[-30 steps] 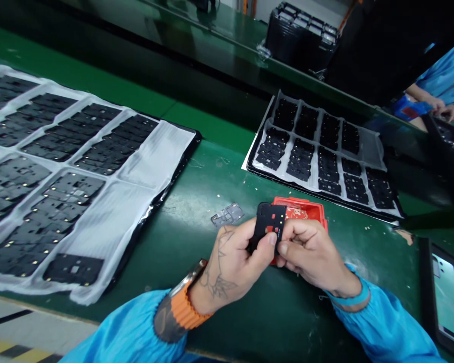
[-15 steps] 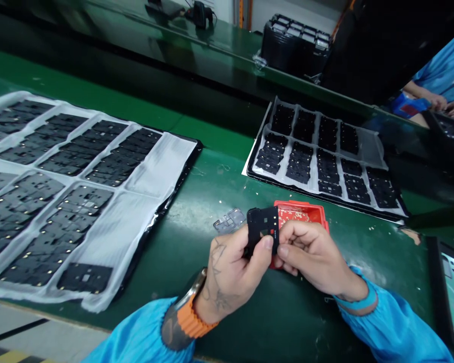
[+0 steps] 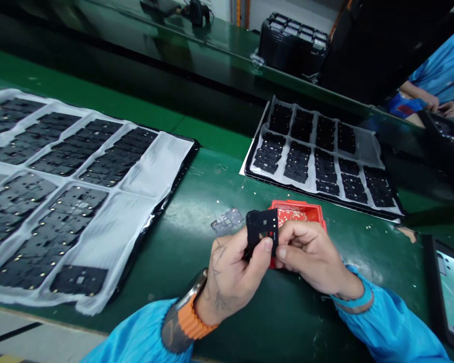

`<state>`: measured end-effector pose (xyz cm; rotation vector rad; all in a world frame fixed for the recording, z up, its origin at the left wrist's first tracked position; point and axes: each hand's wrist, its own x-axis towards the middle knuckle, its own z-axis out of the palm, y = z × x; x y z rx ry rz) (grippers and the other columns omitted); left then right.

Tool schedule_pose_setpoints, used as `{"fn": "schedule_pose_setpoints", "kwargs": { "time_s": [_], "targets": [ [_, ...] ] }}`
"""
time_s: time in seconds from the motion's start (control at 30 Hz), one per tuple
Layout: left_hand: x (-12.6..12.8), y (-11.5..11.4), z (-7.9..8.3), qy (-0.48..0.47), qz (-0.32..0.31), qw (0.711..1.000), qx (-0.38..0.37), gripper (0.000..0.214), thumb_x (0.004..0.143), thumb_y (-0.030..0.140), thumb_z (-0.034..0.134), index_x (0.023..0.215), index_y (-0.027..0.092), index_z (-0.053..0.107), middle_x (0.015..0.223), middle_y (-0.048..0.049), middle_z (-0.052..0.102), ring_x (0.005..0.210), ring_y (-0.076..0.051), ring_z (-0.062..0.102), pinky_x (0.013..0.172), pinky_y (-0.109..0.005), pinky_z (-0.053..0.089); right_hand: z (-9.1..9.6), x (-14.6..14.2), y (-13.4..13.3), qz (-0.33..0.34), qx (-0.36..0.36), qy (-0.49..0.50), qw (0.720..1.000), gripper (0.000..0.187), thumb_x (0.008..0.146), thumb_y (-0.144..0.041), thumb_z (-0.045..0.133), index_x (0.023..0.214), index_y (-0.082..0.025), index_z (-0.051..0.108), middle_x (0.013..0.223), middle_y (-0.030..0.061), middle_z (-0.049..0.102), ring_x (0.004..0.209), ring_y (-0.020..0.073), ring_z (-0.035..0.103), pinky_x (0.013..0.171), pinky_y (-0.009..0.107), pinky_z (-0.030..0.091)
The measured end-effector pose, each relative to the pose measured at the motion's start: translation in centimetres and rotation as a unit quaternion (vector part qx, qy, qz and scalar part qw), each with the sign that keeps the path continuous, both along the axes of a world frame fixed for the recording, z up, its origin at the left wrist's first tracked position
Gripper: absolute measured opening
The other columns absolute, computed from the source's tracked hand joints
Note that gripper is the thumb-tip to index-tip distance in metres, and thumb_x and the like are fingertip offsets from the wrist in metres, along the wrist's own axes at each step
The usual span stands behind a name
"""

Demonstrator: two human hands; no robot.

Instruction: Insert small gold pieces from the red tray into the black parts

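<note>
My left hand (image 3: 232, 272) grips a small black flat part (image 3: 262, 229) with cut-outs, thumb pressed on its lower edge. My right hand (image 3: 312, 257) is closed against the same part's right edge, fingertips meeting my left thumb. The part is held upright just above a red tray (image 3: 302, 214) holding tiny pale pieces. A clear grey frame piece (image 3: 227, 220) lies flat on the green bench, left of the part.
A big black tray (image 3: 162, 166) lined with white sheet and rows of black parts fills the left. A smaller tray (image 3: 321, 161) of black parts sits behind. Stacked black trays (image 3: 291, 43) stand at the back. Another person's hands (image 3: 435, 106) work at the far right. A dark tray (image 3: 444, 292) lies at the right edge.
The black part has turned a little more upright between my fingers and shifted slightly left. Both hands stay together over the red tray; the view drifted a bit.
</note>
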<state>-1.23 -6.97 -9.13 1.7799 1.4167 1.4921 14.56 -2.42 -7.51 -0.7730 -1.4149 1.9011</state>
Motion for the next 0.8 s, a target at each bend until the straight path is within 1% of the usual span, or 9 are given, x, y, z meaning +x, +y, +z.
{"fn": "schedule_pose_setpoints", "kwargs": {
  "time_s": [0.3,0.43,0.6,0.8],
  "targets": [
    [0.1,0.0,0.2,-0.018,-0.005,1.000,-0.004,0.024,0.093,0.013,0.051,0.070,0.018,0.050,0.047,0.0084,0.047,0.037,-0.005,0.042,0.043,-0.018,0.031,0.0,-0.2,-0.3,-0.008,0.020,-0.004,1.000,0.038,0.099,-0.042,0.075,0.077,-0.016,0.057,0.065,0.0006,0.058,0.052,0.0126,0.047,0.047,0.020,0.033],
    [0.0,-0.1,0.1,-0.016,0.019,1.000,-0.009,0.023,0.094,0.016,0.052,0.072,0.018,0.051,0.047,0.0089,0.048,0.036,-0.005,0.043,0.043,-0.018,0.032,0.1,-0.4,-0.5,-0.007,0.020,0.009,1.000,0.032,0.101,-0.037,0.073,0.083,-0.016,0.058,0.068,-0.0005,0.056,0.053,0.0114,0.045,0.048,0.019,0.033],
    [0.3,-0.4,-0.1,0.003,0.060,0.998,0.004,0.023,0.094,0.016,0.052,0.072,0.019,0.052,0.049,0.0071,0.051,0.039,-0.006,0.047,0.045,-0.019,0.034,-0.1,-0.7,-1.2,-0.052,0.039,0.022,0.998,0.029,0.103,-0.034,0.069,0.083,-0.017,0.057,0.066,-0.0025,0.051,0.054,0.0120,0.041,0.049,0.020,0.031],
    [0.7,-0.6,-0.3,0.001,0.067,0.998,0.009,0.023,0.094,0.016,0.052,0.071,0.019,0.052,0.051,0.0061,0.053,0.041,-0.007,0.049,0.045,-0.019,0.035,-0.9,-0.8,-1.8,-0.077,0.068,0.024,0.994,0.024,0.104,-0.030,0.066,0.084,-0.018,0.058,0.067,-0.0025,0.051,0.055,0.0132,0.040,0.050,0.022,0.030]
  ]
}}
